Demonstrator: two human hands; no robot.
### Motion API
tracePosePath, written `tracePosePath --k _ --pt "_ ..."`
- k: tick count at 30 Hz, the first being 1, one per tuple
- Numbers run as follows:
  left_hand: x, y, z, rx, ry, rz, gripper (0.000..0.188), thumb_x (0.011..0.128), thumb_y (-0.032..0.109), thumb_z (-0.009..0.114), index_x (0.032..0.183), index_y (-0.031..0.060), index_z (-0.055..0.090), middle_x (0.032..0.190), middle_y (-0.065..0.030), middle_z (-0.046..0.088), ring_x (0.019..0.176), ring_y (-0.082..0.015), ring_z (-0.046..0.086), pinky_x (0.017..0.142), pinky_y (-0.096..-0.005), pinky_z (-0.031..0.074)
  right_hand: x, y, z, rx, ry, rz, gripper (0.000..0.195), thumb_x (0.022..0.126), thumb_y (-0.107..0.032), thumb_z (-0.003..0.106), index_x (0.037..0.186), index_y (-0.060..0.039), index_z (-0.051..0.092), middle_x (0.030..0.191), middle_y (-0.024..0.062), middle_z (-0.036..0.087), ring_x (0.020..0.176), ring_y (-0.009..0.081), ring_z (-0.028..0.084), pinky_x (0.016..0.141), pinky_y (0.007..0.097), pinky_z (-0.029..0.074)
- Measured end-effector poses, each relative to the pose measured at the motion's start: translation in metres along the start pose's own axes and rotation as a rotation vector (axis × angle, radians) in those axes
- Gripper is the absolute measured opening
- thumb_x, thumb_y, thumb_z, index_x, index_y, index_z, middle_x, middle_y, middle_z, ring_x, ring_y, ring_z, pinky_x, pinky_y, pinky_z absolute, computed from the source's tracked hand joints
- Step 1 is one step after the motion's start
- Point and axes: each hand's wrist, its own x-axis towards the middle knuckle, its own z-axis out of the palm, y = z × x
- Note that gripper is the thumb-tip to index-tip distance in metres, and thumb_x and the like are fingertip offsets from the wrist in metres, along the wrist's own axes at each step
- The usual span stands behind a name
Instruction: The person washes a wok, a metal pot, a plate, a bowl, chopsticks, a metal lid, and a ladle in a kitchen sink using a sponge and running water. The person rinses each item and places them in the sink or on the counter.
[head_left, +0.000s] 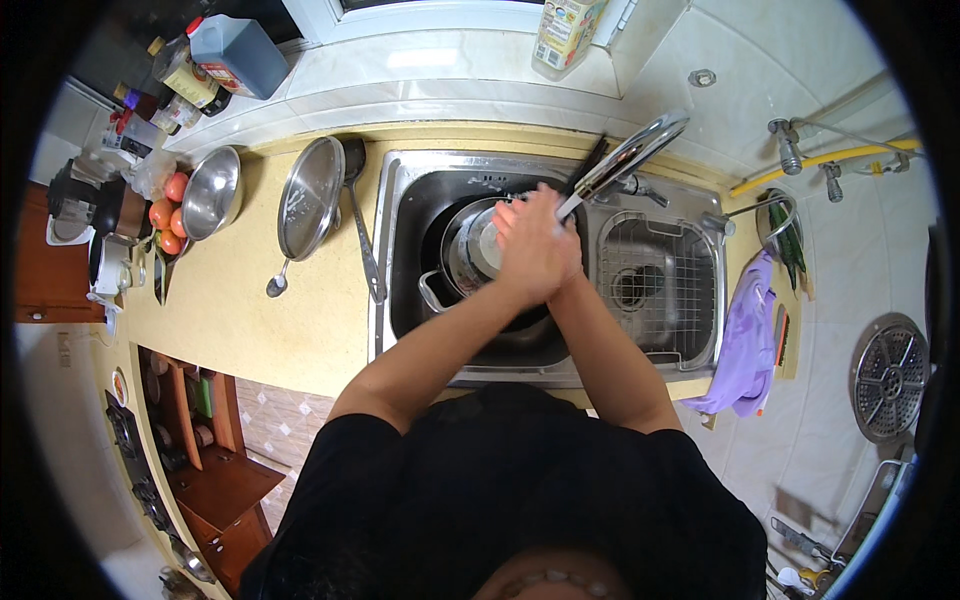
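Observation:
Beneath the chrome faucet (630, 154), my left hand (529, 251) lies across my right hand (571, 251), palms together. Motion blurs both, and their overlap hides much of the fingers. No object shows between them. Just below and left of the hands, a metal pot (448, 259) with a loop handle sits in the left basin of the stainless steel sink (381, 225). Some round, pale item (474, 244) is inside the pot, partly covered by my left hand. Whether water is running, I cannot tell.
A wire rack (679, 277) spans the right basin. Left of the sink lie a slotted turner (361, 225), a pan lid (309, 199), a spoon (277, 283), a steel bowl (213, 193) and several tomatoes (161, 214). A purple cloth (739, 345) drapes over the right counter edge.

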Motion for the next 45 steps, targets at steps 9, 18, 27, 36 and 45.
tracePosePath --k 9,18,27,36,45 --pt "-0.005 0.002 -0.001 0.111 -0.040 -0.041 0.061 0.087 0.022 0.047 0.137 -0.0064 0.028 0.141 -0.0261 0.031 0.132 -0.0408 0.029 0.108 -0.0460 0.022 0.000 0.005 -0.001 -0.119 0.069 0.028 0.062 0.094 -0.052 0.024 0.145 -0.0156 0.024 0.148 0.0117 0.027 0.131 0.0354 0.032 0.109 0.0444 0.025" --pt "0.006 0.001 -0.044 0.327 -0.129 -0.008 0.069 0.079 0.021 0.052 0.140 0.0017 0.027 0.151 -0.0146 0.017 0.140 -0.0330 0.011 0.110 -0.0538 0.007 0.000 0.007 0.006 0.015 -0.019 0.071 0.054 0.098 -0.045 0.028 0.137 -0.0093 0.035 0.139 0.0094 0.040 0.124 0.0252 0.042 0.106 0.0390 0.031" --pt "-0.026 -0.031 -0.042 -0.490 0.259 -0.578 0.033 0.093 0.027 0.044 0.111 0.0006 0.052 0.094 -0.0115 0.054 0.083 -0.0216 0.055 0.074 -0.0322 0.047 0.013 0.008 0.001 -0.084 0.358 -0.185 0.031 0.099 -0.029 0.038 0.116 -0.0034 0.044 0.129 0.0146 0.050 0.116 0.0282 0.050 0.102 0.0418 0.038" --pt "-0.045 -0.037 -0.021 -0.569 0.214 -0.655 0.024 0.095 0.023 0.051 0.083 0.0047 0.059 0.068 0.0018 0.053 0.054 -0.0056 0.046 0.047 -0.0220 0.039 0.003 0.028 -0.018 -0.175 0.353 -0.062 0.027 0.096 -0.021 0.048 0.116 -0.0036 0.048 0.121 0.0137 0.056 0.109 0.0246 0.055 0.093 0.0401 0.045" --pt "-0.063 -0.036 -0.045 -0.611 0.204 -0.632 0.010 0.093 0.011 0.052 0.085 0.0072 0.054 0.071 0.0037 0.051 0.059 -0.0036 0.046 0.050 -0.0200 0.039 0.024 -0.015 -0.052 0.150 0.124 -0.247 0.022 0.094 -0.017 0.050 0.112 -0.0043 0.051 0.115 0.0134 0.057 0.107 0.0251 0.056 0.091 0.0417 0.047"
